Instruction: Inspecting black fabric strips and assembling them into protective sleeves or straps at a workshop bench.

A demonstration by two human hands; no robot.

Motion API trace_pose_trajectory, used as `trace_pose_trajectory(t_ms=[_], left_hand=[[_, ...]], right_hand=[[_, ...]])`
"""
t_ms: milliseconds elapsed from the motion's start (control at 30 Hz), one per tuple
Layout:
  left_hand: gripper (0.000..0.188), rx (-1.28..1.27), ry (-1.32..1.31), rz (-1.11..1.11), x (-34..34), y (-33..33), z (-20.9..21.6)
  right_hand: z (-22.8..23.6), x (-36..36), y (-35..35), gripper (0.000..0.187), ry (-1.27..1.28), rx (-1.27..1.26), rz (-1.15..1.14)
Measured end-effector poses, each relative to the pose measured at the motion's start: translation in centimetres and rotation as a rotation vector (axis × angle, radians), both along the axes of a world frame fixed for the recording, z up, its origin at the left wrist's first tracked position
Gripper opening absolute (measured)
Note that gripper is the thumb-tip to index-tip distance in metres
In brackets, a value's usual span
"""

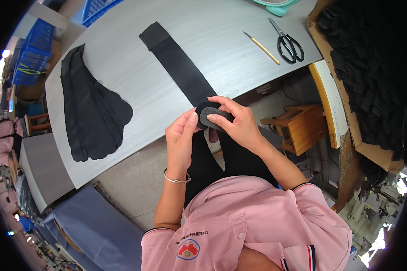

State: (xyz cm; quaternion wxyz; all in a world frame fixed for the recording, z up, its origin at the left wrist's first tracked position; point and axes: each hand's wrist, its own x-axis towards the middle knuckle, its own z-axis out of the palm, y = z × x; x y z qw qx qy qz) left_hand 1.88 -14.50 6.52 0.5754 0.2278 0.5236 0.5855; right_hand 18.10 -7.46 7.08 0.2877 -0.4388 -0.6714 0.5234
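Note:
A long black fabric strap [181,67] lies slantwise across the table, its rounded near end lifted at the front edge. My left hand [182,135] pinches that end at its left side between thumb and fingertips. On the right, my right hand [239,124] grips the same end, fingers over the far edge. Its thumb presses on a dark grey oval pad [209,118] laid against the strap end. Part of the pad is covered by the right thumb and palm. Several similar black straps [92,113] with rounded ends lie fanned in a stack to the left.
Scissors [289,47] and an awl [263,49] lie at the table's [122,72] right. A teal ring-shaped thing [280,8] sits at the far edge. Right stands a cardboard box [355,119] of black pieces; below is a wooden stool [298,128]. Another person [7,142] is far left.

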Motion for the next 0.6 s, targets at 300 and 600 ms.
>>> trace_pose_trajectory(t_ms=[300,600], left_hand=[[0.029,0.038,0.022,-0.011,0.1,-0.6,1.0],[0.023,0.078,0.052,-0.004,0.1,-1.4,1.0]], right_hand=[[0.0,-1.0,-0.3,0.039,0.045,-0.048,-0.015],[0.6,-1.6,-1.2,0.035,-0.020,0.146,-0.123]])
